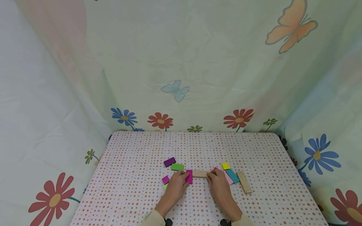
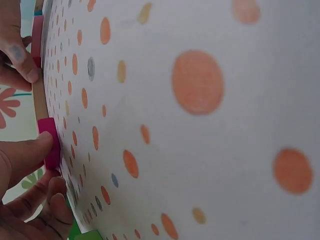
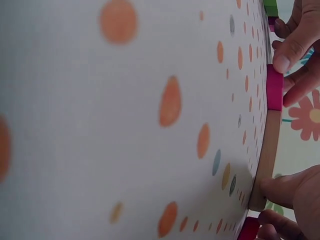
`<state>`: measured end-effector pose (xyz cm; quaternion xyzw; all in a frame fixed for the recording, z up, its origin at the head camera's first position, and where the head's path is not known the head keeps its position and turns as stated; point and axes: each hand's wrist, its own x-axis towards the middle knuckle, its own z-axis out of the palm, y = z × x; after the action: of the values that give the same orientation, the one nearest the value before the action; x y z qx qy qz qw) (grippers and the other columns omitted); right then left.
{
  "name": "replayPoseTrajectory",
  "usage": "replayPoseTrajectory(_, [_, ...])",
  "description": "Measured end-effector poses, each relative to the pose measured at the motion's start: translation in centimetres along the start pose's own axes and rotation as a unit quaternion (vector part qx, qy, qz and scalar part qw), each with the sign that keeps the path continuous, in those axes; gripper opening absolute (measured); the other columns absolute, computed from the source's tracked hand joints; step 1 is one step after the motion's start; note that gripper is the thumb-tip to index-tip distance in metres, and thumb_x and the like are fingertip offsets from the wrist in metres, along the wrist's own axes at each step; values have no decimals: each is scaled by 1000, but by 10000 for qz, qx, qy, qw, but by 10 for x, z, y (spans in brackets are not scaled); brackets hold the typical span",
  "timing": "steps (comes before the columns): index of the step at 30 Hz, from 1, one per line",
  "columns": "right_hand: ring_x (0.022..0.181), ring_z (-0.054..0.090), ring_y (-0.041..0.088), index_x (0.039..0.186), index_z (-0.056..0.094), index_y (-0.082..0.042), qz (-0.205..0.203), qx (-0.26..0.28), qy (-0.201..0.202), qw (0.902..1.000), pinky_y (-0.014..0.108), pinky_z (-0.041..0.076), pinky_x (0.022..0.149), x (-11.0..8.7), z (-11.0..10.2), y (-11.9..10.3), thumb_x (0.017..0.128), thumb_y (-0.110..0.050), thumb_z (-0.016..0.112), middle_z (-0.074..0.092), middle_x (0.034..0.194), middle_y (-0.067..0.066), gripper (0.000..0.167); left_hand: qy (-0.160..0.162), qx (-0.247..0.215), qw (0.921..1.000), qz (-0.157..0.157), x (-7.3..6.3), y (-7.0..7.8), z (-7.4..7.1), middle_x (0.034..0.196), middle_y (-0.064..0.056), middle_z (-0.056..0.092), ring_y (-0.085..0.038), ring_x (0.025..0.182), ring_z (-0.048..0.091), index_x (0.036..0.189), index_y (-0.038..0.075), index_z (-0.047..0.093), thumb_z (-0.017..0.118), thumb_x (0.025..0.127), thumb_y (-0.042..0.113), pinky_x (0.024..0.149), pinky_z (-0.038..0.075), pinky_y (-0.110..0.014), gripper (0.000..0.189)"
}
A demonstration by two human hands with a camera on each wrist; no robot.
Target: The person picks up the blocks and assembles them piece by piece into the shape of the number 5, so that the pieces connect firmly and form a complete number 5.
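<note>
Green block left of the long wooden block, left hand pinching a magenta block at its left end, right hand pinching its right end, teal block to its right.

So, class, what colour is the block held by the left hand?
The block in the left hand is magenta, clearest in the head view.

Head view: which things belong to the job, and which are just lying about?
Seemingly in the job: magenta block, in left hand; plank against it, in right hand.

Seemingly lying about: purple block; green block; small magenta block; lime block; yellow block; blue block; pink block; red-pink block; second plank.
</note>
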<state>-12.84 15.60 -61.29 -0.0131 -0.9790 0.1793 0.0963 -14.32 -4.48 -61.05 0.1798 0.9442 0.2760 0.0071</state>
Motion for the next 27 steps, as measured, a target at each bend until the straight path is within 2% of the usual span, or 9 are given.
replayPoseTrajectory(9, [100,60,26,113,81,-2,-156,-66,213,9996,40,58,85,4,6,4,95,-12,80,69,107,12,21,9,49,10000,-57,3,-1,2,126,-7,68,-24,114,66,136,5,71,76,97,12,95,60,-34,40])
replayPoseTrajectory(16, [104,61,27,115,80,-2,-114,44,236,9996,42,60,89,4,6,4,94,-12,81,69,110,13,23,117,21,9999,-72,3,0,3,128,-8,67,-21,111,65,137,5,71,76,98,15,88,58,-30,40])
replayPoseTrajectory(22, [106,65,30,116,79,-4,-12,299,515,9982,45,64,86,0,-4,11,94,-12,81,70,115,16,24,221,54,9997,-88,0,-1,3,133,-11,65,-25,121,65,140,4,67,66,105,25,101,59,-40,41])
replayPoseTrajectory(24, [106,67,31,116,79,-3,41,315,622,9976,45,64,84,-2,-10,16,96,-12,79,70,116,17,22,323,64,9994,-121,-1,-2,2,133,-11,65,-26,121,65,140,6,67,63,107,26,101,59,-42,39])
replayPoseTrajectory(27, [110,66,33,117,77,-1,259,382,716,9964,46,63,89,-5,-21,27,99,-10,74,68,119,18,20,594,142,9981,-123,-2,-6,-3,131,-11,65,-27,118,65,137,7,69,63,106,23,96,60,-43,35])
